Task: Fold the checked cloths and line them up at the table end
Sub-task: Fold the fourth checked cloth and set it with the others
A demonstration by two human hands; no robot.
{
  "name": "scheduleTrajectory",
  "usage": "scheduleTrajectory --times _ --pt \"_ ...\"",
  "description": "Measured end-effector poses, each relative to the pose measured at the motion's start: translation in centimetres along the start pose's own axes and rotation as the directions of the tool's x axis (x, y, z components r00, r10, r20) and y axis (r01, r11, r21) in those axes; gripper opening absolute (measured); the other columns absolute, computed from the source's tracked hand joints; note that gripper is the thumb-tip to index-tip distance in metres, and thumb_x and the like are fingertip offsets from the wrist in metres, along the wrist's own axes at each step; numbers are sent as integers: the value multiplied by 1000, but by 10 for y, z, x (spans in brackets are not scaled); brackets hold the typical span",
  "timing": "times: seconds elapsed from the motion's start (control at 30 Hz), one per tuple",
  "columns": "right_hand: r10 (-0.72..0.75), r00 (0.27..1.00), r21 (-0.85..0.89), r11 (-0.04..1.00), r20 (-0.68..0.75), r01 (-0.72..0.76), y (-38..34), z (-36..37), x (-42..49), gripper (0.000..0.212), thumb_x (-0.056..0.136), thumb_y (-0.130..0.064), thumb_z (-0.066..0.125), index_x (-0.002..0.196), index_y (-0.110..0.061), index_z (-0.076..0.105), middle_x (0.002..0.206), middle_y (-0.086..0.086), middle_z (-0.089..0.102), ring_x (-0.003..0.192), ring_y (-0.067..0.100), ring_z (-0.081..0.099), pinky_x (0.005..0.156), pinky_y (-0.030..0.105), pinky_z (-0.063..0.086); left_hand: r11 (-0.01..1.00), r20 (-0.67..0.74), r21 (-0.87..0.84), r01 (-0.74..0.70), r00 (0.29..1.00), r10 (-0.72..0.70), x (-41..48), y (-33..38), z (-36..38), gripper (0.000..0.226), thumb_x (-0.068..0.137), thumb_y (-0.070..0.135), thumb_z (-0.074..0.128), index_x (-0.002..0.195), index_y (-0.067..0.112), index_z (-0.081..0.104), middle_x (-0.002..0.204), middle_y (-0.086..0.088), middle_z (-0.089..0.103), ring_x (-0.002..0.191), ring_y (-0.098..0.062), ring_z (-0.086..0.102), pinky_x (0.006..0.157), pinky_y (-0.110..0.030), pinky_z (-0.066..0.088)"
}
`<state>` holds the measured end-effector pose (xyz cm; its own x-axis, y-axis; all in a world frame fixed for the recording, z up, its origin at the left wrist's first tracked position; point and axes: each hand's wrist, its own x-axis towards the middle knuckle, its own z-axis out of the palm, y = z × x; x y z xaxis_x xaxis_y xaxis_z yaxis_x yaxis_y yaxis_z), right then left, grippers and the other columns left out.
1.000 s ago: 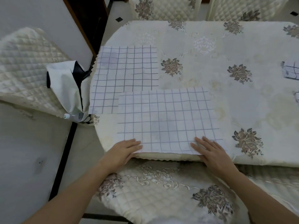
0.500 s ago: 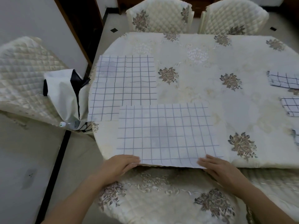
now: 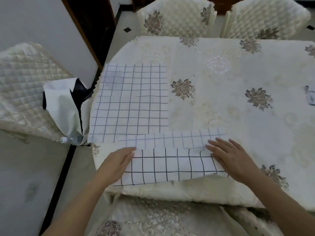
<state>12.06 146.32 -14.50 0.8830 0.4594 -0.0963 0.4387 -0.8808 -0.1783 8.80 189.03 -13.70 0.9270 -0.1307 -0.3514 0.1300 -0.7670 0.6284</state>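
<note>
A white checked cloth (image 3: 170, 164) lies at the near table edge, its near half turned up and over so the darker-lined side faces me. My left hand (image 3: 117, 164) pinches the folded flap's left corner. My right hand (image 3: 228, 157) holds the flap's right corner, fingers spread over it. The far strip of this cloth (image 3: 187, 138) still lies flat beyond the flap. A second checked cloth (image 3: 127, 103) lies spread flat at the table's left end, just behind. Part of a third checked cloth (image 3: 309, 97) shows at the right edge.
The table (image 3: 230, 108) wears a cream floral cover. Quilted chairs stand at the far side (image 3: 175, 17), (image 3: 265, 19), at the left (image 3: 22, 89) and right under me (image 3: 153, 217). A white and black bag (image 3: 63, 108) with a bottle (image 3: 69, 139) rests on the left chair.
Both hands have lifted the near edge of the front cloth and carried it away from me, folding it over. The head view has shifted slightly.
</note>
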Motion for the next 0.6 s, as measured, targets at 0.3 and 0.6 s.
scheduleTrajectory --times 0.3,0.6 --pt "-5 995 -53 999 97 10 37 29 103 50 103 -46 17 145 -38 43 156 -7 39 146 19 32 116 47 29 965 -280 262 -21 955 97 71 -27 17 45 103 34 36 126 12 67 143 -7 55 130 -27 52 110 -39 39" --pt "162 978 61 986 -134 -155 -3 48 77 52 103 -38 35 149 -15 41 158 7 35 149 27 25 118 54 25 893 -367 450 -13 909 198 42 11 48 48 101 31 42 147 14 46 157 -9 35 145 -27 34 116 -54 29"
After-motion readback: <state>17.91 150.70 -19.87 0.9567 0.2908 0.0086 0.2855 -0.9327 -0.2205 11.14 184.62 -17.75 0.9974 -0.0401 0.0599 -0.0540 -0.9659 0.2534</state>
